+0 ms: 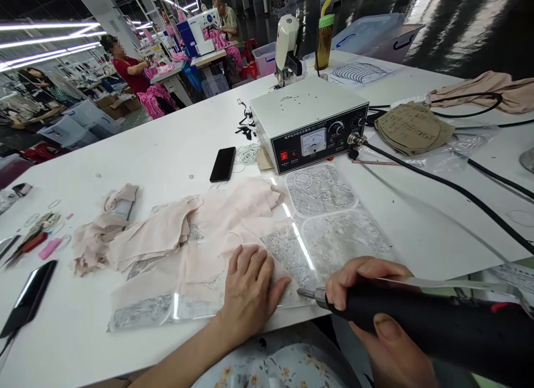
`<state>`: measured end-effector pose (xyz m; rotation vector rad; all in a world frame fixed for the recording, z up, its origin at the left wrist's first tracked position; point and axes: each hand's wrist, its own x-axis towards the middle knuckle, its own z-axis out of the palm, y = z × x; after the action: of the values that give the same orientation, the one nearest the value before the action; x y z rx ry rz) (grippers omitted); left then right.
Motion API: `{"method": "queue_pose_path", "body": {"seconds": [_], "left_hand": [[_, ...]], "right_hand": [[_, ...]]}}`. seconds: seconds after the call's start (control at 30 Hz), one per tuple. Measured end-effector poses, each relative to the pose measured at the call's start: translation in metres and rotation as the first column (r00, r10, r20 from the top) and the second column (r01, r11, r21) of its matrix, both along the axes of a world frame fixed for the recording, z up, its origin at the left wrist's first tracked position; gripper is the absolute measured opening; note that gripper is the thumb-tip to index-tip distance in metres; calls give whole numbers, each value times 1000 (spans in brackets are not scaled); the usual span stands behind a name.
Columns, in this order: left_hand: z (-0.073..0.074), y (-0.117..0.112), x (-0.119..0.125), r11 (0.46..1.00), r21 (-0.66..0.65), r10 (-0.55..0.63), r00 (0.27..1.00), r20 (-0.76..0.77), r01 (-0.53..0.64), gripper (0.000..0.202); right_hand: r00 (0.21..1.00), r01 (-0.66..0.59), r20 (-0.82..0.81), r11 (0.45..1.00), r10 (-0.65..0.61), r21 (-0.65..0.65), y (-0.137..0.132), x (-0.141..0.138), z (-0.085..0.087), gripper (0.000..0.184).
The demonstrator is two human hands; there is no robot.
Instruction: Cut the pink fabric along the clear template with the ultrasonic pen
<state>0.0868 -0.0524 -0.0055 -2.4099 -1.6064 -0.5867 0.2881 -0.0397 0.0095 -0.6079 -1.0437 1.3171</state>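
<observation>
My left hand [250,290] lies flat, fingers stretched out, on a pale pink fabric piece [204,265] spread over a clear plastic sheet [346,249]. My right hand [375,282] is wrapped around a black handheld ultrasonic welder [434,327]. Its metal tip points left and sits at the fabric's right corner, near my left thumb; whether it touches the cloth I cannot tell. More pale pink fabric pieces [154,237] overlap to the left, with a crumpled fabric bundle [102,229] beyond them.
The ultrasonic control box [312,126] stands behind the sheet, with a black cable [450,187] running right. A phone [223,164] lies beside it. Another dark phone [29,299], scissors [31,240] and a pink object [49,249] lie left. People work at sewing machines [200,34] farther back.
</observation>
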Motion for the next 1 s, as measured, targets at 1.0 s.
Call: {"method": "queue_pose_path", "body": {"seconds": [1.0], "left_hand": [[-19, -6, 4, 995, -52, 95, 991, 97, -90, 27]], "right_hand": [[1000, -24, 15, 1000, 24, 9, 2, 7, 6, 22]]}}
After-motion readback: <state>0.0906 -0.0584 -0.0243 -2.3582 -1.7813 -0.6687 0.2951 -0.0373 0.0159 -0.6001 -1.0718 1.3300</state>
